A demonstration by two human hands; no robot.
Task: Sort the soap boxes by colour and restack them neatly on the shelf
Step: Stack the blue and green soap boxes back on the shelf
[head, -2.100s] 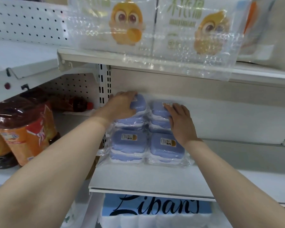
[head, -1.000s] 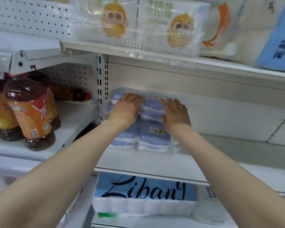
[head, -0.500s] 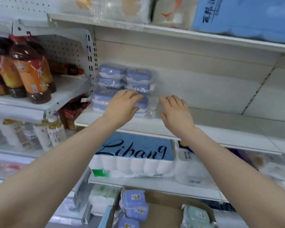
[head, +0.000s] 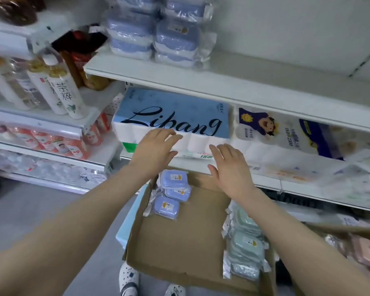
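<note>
My left hand (head: 156, 146) and my right hand (head: 229, 165) both hang in the air, palms down, holding nothing. The fingers (head: 171, 135) are straight and a little spread. The two hands are side by side but apart, above the far edge of the cardboard box (head: 179, 242) below me. They are in front of the blue tissue pack (head: 173, 116) lettered "Libang", which lies on the lower shelf. On the upper shelf (head: 222, 82) sit the stacked blue soap boxes (head: 154, 37), each wrapped in clear plastic. They stand in two columns that touch, near the shelf's left end, well above both hands. Inside the cardboard box, the loose blue soap boxes (head: 173, 192) lie in the far left corner, three of them overlapping, just below my left wrist. The green soap boxes (head: 244, 238) run in a row along the box's right side, under my right forearm. The bare cardboard floor lies between the two colours. At the far right edge some pink soap boxes (head: 365, 253) show in a second carton, too blurred to count. White bottles (head: 60, 90) lean on the neighbouring shelf to the left.
</note>
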